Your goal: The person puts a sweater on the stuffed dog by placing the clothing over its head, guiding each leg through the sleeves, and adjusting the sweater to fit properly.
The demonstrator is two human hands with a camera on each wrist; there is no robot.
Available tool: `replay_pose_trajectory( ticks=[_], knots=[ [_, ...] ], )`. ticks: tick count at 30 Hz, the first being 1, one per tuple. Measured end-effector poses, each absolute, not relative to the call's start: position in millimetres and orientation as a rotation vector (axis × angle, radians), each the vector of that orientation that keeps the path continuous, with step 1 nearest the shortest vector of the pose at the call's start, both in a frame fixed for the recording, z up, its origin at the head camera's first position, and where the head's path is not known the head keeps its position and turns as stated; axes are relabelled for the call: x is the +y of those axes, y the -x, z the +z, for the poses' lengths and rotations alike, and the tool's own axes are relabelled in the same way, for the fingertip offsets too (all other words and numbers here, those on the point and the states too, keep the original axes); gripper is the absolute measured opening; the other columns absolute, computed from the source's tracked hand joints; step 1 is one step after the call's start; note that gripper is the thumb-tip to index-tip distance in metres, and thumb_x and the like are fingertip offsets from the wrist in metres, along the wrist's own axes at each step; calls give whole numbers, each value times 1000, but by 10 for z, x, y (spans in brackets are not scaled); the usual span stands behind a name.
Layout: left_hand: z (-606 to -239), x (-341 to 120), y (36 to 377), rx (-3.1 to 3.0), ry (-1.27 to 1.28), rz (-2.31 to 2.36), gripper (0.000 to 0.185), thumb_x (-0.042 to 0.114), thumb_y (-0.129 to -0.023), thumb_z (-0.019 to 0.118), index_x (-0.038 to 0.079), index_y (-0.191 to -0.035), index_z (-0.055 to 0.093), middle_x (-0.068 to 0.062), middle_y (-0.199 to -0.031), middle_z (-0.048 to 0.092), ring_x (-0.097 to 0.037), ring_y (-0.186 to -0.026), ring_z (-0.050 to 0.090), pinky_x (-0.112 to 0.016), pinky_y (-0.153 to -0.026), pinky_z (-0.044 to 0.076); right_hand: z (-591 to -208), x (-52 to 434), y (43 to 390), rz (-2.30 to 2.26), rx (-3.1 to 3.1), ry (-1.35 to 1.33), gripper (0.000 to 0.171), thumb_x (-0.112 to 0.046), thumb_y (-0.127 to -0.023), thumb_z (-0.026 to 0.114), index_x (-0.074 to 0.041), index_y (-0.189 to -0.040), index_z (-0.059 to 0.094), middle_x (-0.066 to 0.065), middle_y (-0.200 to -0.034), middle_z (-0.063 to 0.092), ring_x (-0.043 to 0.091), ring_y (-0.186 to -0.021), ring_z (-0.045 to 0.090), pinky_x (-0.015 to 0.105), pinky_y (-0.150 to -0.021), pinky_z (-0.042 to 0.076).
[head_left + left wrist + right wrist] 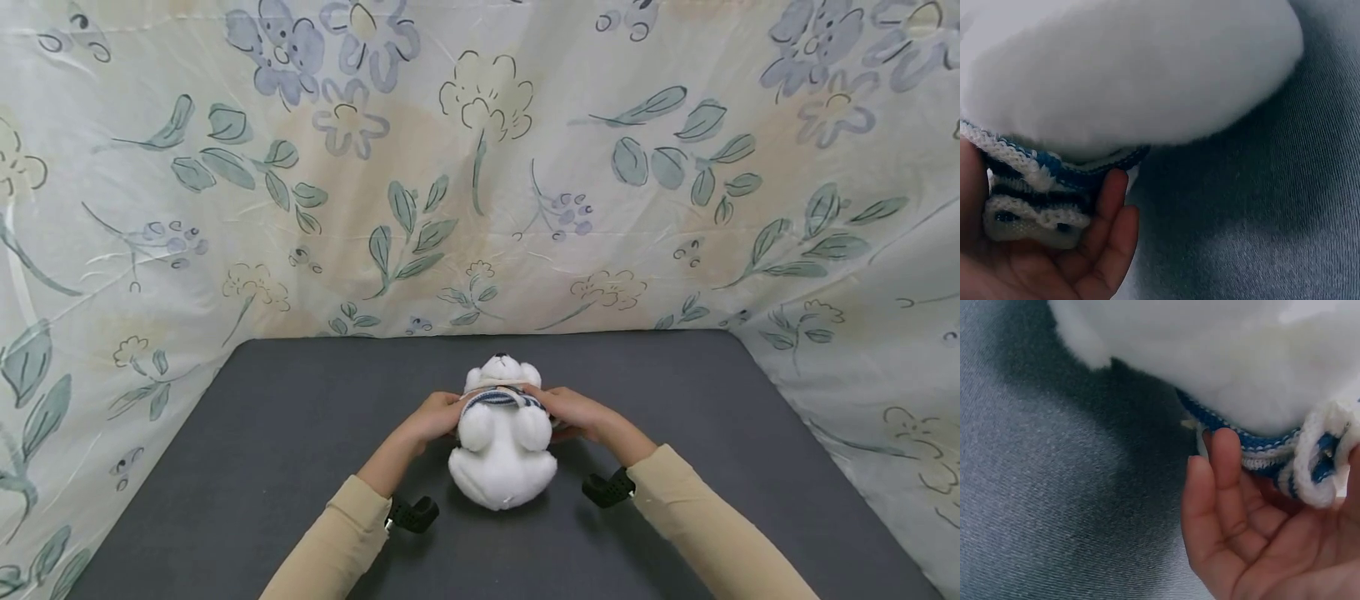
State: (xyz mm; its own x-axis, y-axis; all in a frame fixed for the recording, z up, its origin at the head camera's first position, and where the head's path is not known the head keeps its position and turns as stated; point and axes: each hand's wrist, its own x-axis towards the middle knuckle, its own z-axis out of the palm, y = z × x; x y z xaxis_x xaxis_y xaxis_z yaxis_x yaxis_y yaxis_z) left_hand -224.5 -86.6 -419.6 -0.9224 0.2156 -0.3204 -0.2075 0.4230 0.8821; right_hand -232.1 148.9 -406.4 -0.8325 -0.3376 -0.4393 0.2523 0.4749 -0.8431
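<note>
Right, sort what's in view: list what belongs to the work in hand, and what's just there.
In hand:
- white plush bear
- striped knit scarf round it
- left hand and right hand holding the scarf

Just there:
- grey table
- floral cloth backdrop

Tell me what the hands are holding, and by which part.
Both hands, left hand and right hand, hold the striped knitted garment on the white plush bear, each with its grip on one side edge.

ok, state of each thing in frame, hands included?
plush bear: lying on the dark table, head towards the curtain.
striped knit garment: bunched round the bear's upper body, held at both sides.
left hand: grips the garment's left side.
right hand: grips the garment's right side.
floral curtain: hanging behind the table.
</note>
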Motion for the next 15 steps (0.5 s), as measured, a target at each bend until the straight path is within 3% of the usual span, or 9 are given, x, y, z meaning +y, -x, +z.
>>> replay_pose_trajectory(
  ticks=[4,10,15],
  knots=[
    [-4205,-881,2244,2307,-20,1489,50,45,-92,49,0,-104,66,-6,-82,62,-12,-67,58,-33,-66,53,-4095,1479,2332,-1387,2151,64,64,-55,-92,40,0,-119,56,11,-105,57,19,-90,58,38,-75,52],
    [-4119,-942,2244,2511,-106,1339,44,44,-90,54,3,-99,67,-7,-85,64,-16,-68,60,-36,-65,52,-4121,1459,2332,-1397,2153,56,65,-57,-91,41,0,-120,56,12,-108,56,19,-92,58,39,-77,52],
    [-3952,-977,2237,2777,-178,1164,35,40,-88,59,10,-103,66,-5,-97,66,-20,-85,62,-37,-72,50,-4119,1440,2334,-1406,2165,39,64,-56,-91,42,0,-120,56,12,-110,55,19,-93,57,39,-77,52]
  ],
)
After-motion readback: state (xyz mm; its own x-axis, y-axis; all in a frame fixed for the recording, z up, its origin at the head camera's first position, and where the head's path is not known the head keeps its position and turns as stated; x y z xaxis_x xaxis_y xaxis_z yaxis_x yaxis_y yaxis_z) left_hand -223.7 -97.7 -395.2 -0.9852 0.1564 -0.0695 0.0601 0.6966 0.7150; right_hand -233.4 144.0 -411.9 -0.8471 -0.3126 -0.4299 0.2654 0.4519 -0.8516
